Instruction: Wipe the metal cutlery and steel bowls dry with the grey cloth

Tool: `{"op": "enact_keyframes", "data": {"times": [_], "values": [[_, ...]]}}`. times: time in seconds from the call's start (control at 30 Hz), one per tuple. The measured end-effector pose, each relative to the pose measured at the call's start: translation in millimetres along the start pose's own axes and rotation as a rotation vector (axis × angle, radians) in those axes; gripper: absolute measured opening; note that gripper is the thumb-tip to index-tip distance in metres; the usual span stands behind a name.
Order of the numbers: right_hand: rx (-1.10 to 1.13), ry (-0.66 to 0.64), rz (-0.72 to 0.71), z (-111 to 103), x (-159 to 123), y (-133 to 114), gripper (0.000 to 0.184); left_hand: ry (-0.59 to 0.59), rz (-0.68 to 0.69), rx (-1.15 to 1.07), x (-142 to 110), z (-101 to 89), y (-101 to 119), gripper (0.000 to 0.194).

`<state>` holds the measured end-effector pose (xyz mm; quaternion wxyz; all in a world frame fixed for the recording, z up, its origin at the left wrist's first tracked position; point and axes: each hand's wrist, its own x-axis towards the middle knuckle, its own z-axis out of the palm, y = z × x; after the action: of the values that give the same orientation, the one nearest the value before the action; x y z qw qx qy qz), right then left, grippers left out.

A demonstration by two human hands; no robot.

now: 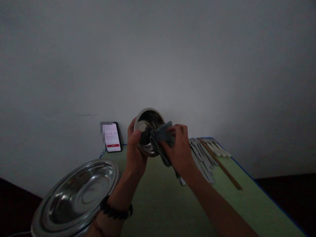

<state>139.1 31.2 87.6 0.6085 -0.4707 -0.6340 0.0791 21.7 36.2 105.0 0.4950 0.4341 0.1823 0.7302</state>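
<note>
A shiny metal bowl [144,130] is held up above the table, tilted so that its inside faces me. My left hand [135,148] grips its left side, thumb over the rim and fingers behind. Bunched in my right hand [179,148] is a grey-green cloth [163,136], pressed at the bowl's right inner edge. The cloth hides part of the bowl's inside. Below and right of my right hand lie several metal utensils [203,158], partly covered by that hand.
A large metal basin [53,210] stands at the table's left. A lit phone [113,138] leans against the wall. Wooden chopsticks [227,171] and white spoons [219,150] lie on the right of the green table [168,204], which has a blue edge.
</note>
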Motion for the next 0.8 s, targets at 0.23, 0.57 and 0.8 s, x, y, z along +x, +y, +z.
{"op": "enact_keyframes", "data": {"times": [0.23, 0.57, 0.8], "values": [[0.341, -0.231, 0.443, 3.3, -0.4, 3.6, 0.044, -0.187, 0.298, 0.197, -17.9, 2.1, -10.8, 0.065], [0.108, -0.028, 0.365, 3.8, 4.1, 20.2, 0.029, -0.066, -0.028, 0.045, -27.6, 18.2, -17.2, 0.043], [-0.100, 0.029, -0.111, -14.9, 15.0, 37.6, 0.028, -0.264, -0.336, 0.194, -22.9, 17.9, -1.6, 0.038]]}}
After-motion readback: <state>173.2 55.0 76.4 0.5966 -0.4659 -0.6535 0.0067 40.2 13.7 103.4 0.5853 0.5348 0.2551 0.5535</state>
